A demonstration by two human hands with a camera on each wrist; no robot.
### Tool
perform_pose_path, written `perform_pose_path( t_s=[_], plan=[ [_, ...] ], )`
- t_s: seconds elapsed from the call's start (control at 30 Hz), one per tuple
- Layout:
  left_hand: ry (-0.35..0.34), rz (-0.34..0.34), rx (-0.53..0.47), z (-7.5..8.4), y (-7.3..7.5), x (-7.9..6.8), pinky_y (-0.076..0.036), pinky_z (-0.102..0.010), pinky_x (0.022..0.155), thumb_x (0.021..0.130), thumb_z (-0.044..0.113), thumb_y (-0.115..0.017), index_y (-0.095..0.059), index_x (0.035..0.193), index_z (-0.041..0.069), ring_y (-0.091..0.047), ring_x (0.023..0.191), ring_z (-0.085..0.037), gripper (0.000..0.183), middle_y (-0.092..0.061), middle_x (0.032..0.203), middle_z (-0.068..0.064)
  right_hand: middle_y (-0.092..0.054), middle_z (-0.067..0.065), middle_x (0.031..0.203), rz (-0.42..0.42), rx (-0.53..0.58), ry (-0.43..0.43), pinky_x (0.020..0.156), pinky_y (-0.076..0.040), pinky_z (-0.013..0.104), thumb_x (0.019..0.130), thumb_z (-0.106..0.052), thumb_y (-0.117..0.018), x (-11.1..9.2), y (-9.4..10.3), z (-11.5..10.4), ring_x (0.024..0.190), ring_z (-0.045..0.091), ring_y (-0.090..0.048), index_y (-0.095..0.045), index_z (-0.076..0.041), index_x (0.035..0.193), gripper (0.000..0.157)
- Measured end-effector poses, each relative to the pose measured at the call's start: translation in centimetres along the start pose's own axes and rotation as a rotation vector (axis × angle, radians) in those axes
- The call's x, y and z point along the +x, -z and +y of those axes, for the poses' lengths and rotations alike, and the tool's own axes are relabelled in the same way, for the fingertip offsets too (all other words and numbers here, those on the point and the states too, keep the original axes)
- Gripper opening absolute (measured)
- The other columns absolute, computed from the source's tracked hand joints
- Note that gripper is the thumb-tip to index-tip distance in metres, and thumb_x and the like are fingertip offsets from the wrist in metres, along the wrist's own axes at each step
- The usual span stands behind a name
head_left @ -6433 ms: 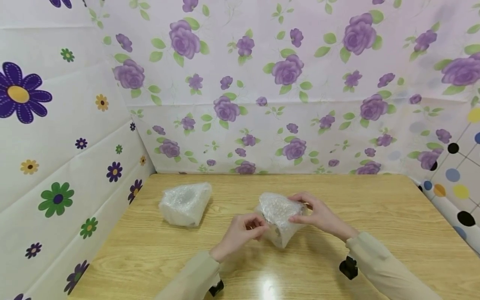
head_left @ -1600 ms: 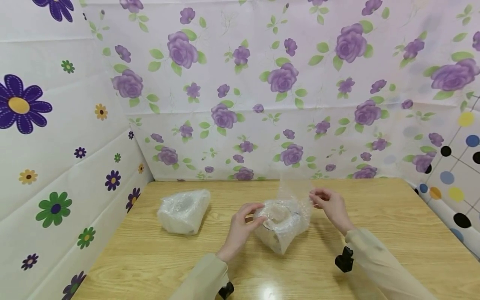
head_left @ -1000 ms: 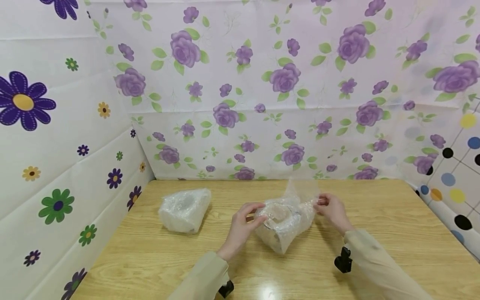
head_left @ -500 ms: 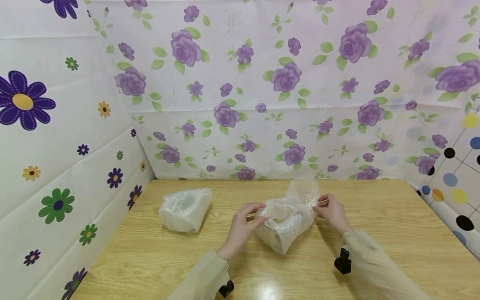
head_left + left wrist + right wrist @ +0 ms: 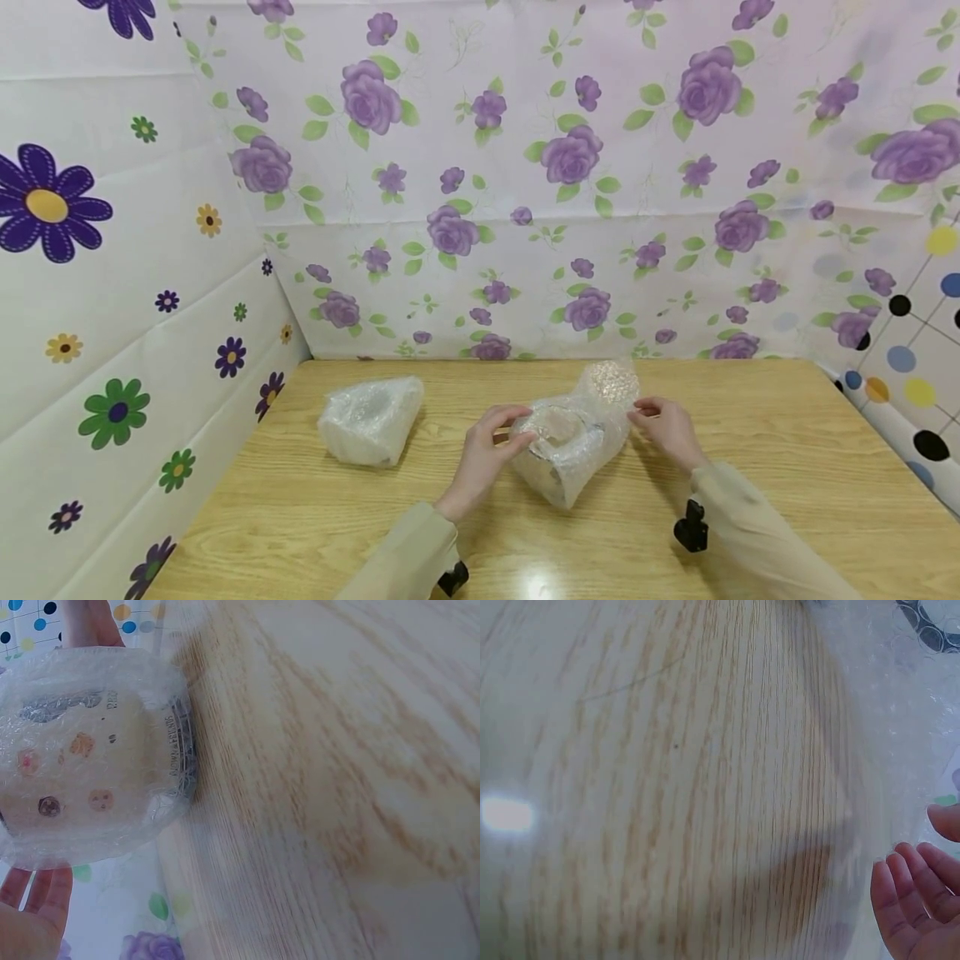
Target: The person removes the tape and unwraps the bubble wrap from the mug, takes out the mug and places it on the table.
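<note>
On the wood-grained table (image 5: 345,517), right of its middle, sits a bundle (image 5: 570,450) in clear bubble wrap, with a person's hands on either side of it. The left hand (image 5: 483,454) holds the bundle by its left side, thumb and fingers arched against the plastic with a gap between them. The right hand (image 5: 670,429) is at the other side, its fingertips by the edge of a loose flap (image 5: 611,383) of wrap that stands up from the bundle's far right corner. In the right wrist view its thumb is apart from the lightly bent fingers; whether they touch the plastic I cannot tell.

Through the wrap, the left wrist view shows a pale face with small round prints (image 5: 49,806) in orange, red and dark tones, and a line of dark lettering (image 5: 180,750) along one edge, too blurred to read.

Well apart, toward the left end of the table, lies a second package (image 5: 370,421), also in bubble wrap. Beige sleeves (image 5: 405,550) cover the arms, and a black device (image 5: 691,527) hangs at each wrist. Behind, a cloth (image 5: 480,275) with purple roses meets the table's far edge; daisies cover the left one (image 5: 135,267), and coloured dots the right one (image 5: 922,367).
</note>
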State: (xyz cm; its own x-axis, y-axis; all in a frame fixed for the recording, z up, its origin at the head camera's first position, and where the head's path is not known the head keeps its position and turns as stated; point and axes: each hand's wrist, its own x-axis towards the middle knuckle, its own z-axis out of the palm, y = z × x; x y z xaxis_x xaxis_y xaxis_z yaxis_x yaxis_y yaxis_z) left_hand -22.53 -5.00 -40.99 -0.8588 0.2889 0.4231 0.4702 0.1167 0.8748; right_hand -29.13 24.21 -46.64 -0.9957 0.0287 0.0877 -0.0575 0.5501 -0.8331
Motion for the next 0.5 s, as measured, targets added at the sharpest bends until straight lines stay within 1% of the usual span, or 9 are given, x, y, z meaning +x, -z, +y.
perform_pose_path(
  t_s=[0.1,0.23,0.33,0.5],
  plan=[
    [-0.009,0.007,-0.005,-0.2,0.0,0.0,-0.040,-0.050,0.084,0.085,0.002,-0.062,-0.057,0.113,-0.006,-0.048,0.101,-0.035,0.029,-0.052,0.115,-0.019,-0.057,0.018,0.093,0.010,-0.048,0.017,0.063,-0.050,0.036,0.088,-0.011,-0.058,-0.2,0.2,-0.1,0.079,0.031,-0.057,-0.053,0.013,0.113,0.034],
    [-0.028,0.008,0.007,-0.3,0.0,-0.1,-0.042,-0.050,0.082,0.084,0.002,-0.062,-0.057,0.112,-0.006,-0.049,0.100,-0.035,0.029,-0.053,0.114,-0.019,-0.057,0.013,0.089,0.062,-0.110,0.050,0.064,-0.045,0.035,0.088,-0.012,-0.058,-0.6,0.4,-0.4,0.082,0.029,-0.054,-0.055,0.010,0.112,0.033],
    [-0.044,0.006,0.019,-0.3,0.0,-0.1,-0.043,-0.049,0.081,0.084,0.002,-0.063,-0.057,0.112,-0.007,-0.050,0.100,-0.035,0.029,-0.053,0.113,-0.020,-0.056,0.011,0.086,0.090,-0.113,0.073,0.064,-0.045,0.035,0.088,-0.012,-0.058,-0.9,0.6,-0.7,0.081,0.028,-0.054,-0.055,0.010,0.112,0.032],
    [-0.041,0.008,0.010,-0.4,0.0,-0.1,-0.043,-0.050,0.082,0.084,0.002,-0.062,-0.057,0.112,-0.006,-0.050,0.100,-0.036,0.029,-0.053,0.113,-0.020,-0.057,0.012,0.088,0.089,-0.101,0.099,0.066,-0.046,0.035,0.090,-0.014,-0.058,-1.1,0.9,-1.3,0.083,0.028,-0.054,-0.055,0.009,0.113,0.033]
  ],
)
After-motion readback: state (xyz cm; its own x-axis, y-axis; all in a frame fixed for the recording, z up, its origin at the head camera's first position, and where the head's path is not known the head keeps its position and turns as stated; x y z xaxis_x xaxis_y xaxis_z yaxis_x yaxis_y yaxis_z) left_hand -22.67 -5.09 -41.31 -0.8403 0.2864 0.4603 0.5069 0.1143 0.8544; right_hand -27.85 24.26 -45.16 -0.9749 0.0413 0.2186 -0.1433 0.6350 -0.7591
